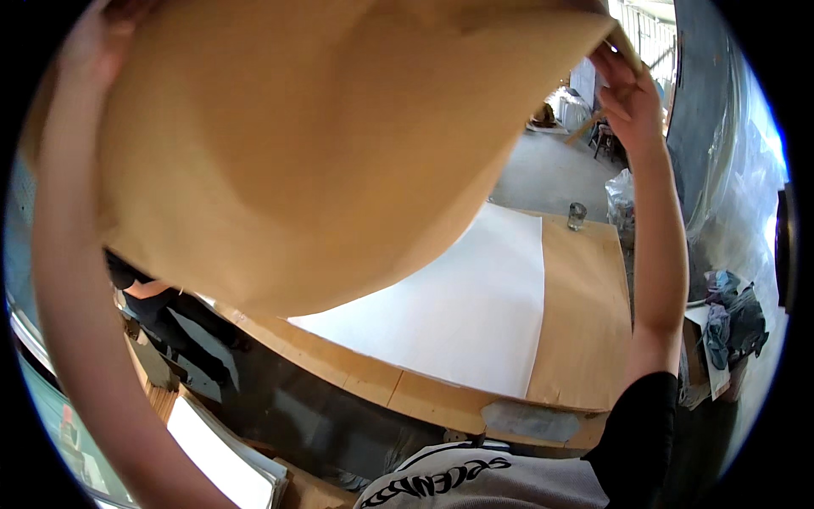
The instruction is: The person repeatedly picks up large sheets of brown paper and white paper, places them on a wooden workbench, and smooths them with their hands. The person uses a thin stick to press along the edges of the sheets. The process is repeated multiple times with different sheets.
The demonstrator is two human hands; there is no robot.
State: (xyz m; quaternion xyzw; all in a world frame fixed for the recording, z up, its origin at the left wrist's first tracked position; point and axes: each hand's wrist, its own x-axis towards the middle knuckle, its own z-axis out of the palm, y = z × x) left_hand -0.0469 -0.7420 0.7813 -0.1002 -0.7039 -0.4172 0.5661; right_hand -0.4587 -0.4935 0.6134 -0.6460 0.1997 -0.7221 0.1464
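A large sheet of brown paper (339,153) is held up in front of me, its lower edge curving down over the table. My right hand (627,97) grips its upper right corner, fingers curled around the edge. At the upper left, my left hand (103,42) holds the other side; it is blurred and its fingertips are mostly hidden. Beneath the raised sheet, a white sheet (458,314) lies flat on the table. More brown paper (581,314) covers the table's right part.
A drinking glass (577,216) stands near the table's far right corner. Another person in dark clothes (165,318) is at the left. White sheets (216,450) are stacked at lower left. Rags (733,318) lie on the right, near a clear plastic bag (621,199).
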